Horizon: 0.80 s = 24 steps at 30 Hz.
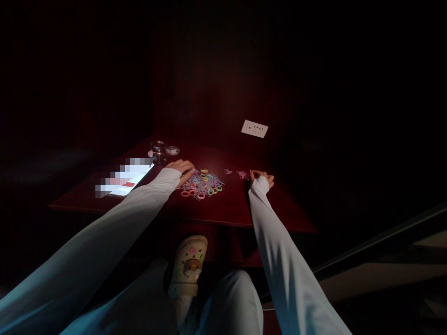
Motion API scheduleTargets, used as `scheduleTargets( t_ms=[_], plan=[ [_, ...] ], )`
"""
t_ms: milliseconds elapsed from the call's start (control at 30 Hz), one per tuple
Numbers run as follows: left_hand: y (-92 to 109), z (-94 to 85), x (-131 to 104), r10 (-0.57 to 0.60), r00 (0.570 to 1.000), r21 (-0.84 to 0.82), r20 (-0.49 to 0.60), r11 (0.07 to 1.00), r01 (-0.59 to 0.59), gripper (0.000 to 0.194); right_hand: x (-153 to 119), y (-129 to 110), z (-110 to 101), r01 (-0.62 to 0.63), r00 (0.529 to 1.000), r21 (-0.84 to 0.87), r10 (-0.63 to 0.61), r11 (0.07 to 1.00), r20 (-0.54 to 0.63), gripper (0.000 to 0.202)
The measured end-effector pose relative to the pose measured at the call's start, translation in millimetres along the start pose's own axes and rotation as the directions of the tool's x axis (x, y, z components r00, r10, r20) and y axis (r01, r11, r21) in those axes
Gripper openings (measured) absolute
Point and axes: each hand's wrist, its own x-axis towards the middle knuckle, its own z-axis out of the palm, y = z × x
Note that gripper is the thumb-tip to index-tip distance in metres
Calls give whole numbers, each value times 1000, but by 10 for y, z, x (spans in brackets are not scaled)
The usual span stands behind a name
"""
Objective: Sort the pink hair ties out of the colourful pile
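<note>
A pile of small coloured elastic hair ties (204, 185), in purple, pink, green and yellow, lies mid-table. My left hand (183, 168) rests at its upper left edge, fingers stretched towards the ties and thumb apart. To the right sit a tiny purple cluster (227, 171) and a larger pinkish cluster (241, 175), apart from the main pile. Beside the larger one, my right hand (261, 177) has its fingers curled and the thumb and forefinger close together. Whatever is between those fingertips is too small and dark to make out.
The dark red table (216, 211) meets a dark wall with a white socket plate (254, 129). A lit phone (131, 180) lies at left, near a clear round jar (159, 148) and its lid (172, 150). Below the table edge is a beige clog (188, 265).
</note>
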Motion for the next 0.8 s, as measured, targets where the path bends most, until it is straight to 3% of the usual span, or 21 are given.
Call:
scheduleTargets(
  t_ms=[133,367,533,800],
  plan=[
    [-9,34,-8,11,1000,0,-23,1000,-11,39,47,85,-68,-28,999,-57,29,998,18,34],
    [21,-3,-6,-10,1000,19,4,1000,10,39,66,101,8,100,994,-96,-96,990,51,45],
    [52,-108,-10,7,998,0,67,1000,-7,37,60,119,16,146,987,-97,-139,984,81,40],
    [88,-178,-16,2,996,-22,93,1000,0,37,44,73,-14,46,997,-86,-41,995,60,40]
  ],
)
